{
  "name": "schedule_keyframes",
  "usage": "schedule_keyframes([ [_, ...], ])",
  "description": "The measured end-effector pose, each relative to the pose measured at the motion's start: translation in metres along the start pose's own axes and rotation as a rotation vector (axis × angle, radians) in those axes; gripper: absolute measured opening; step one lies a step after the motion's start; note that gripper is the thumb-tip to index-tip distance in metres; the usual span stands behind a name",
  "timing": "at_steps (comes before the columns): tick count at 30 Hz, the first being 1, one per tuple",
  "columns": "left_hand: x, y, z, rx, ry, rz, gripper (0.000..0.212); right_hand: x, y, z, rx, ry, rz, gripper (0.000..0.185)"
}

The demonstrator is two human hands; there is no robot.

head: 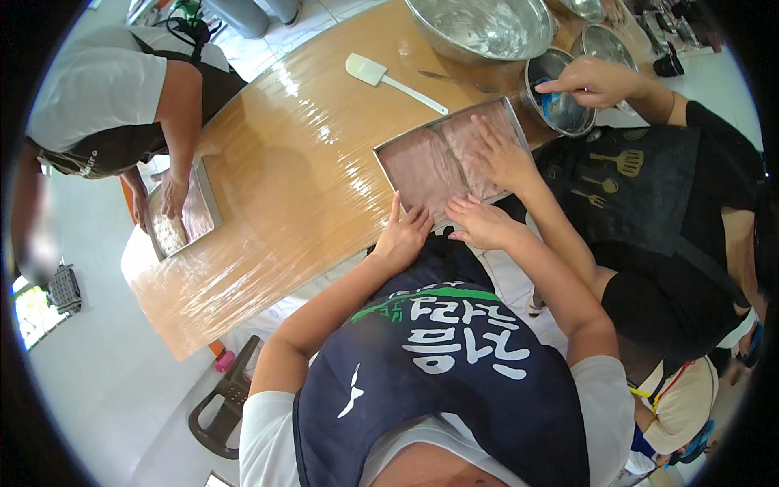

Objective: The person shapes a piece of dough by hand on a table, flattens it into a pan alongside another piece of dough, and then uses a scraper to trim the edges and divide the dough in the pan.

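Just in front of me a metal tray [389,176] holds pinkish dough [420,161], pressed flat, with a seam dividing it in two. My left hand [403,236] lies at the tray's near left corner, fingertips over the dough's near edge and thumb spread outside the left wall. My right hand [481,223] rests palm down at the near edge, its fingers touching the dough or rim. Neither hand holds anything. A co-worker's hand [499,152] is laid flat on the right half of the dough.
A plastic-covered table [274,176] carries a spatula [395,82], a large metal bowl [481,30] and a smaller bowl [557,91], above which the co-worker's other hand [596,82] points. At left, another person works dough [167,228] in a second tray [207,195]. A plastic chair [228,402] stands behind.
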State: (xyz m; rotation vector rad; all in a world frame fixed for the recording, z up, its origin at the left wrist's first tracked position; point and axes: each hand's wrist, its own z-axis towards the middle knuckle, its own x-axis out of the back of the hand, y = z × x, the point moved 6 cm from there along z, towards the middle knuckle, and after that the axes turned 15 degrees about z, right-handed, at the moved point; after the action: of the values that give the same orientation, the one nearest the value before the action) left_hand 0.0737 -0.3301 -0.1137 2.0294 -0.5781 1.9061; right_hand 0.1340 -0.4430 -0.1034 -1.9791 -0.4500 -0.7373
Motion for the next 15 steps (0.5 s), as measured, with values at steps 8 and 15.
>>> schedule_keyframes([
  [8, 0.007, -0.010, 0.002, 0.005, -0.038, -0.261, 0.040, 0.004, 0.010, 0.040, -0.066, 0.344, -0.082, 0.079],
  [15, 0.005, -0.010, 0.002, 0.010, -0.084, -0.216, 0.038, 0.020, 0.009, 0.048, -0.014, 0.385, -0.034, 0.086],
])
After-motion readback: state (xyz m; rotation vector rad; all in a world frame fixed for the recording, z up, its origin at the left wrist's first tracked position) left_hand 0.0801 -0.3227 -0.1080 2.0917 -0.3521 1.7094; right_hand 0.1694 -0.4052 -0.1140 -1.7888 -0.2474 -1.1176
